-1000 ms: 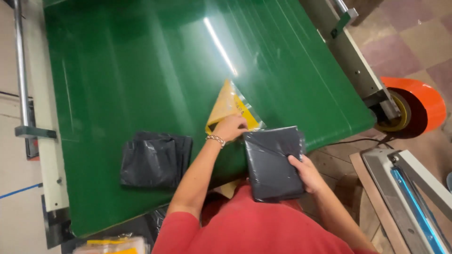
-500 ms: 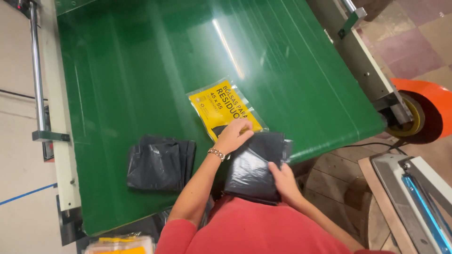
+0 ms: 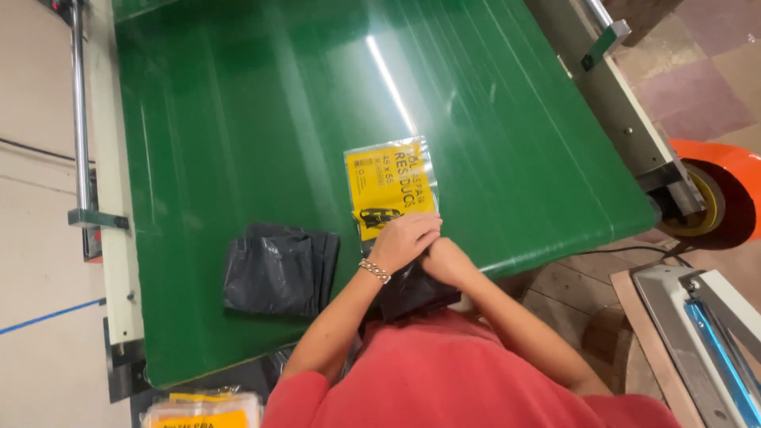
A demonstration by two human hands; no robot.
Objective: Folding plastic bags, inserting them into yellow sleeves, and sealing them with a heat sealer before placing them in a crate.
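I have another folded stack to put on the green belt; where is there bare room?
The far half of the green belt, beyond the yellow packet, is bare, as is the strip right of it toward the side rail. The near edge is crowded: folded black bags, left hand, right hand.

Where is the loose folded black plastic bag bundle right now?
The folded black plastic bag bundle lies on the green table, left of the left hand.

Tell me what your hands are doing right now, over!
Left hand and right hand together on the black folded bag, at the mouth of the yellow clear packet. Second black bag lies apart, left, on the green belt. Nothing in the way.
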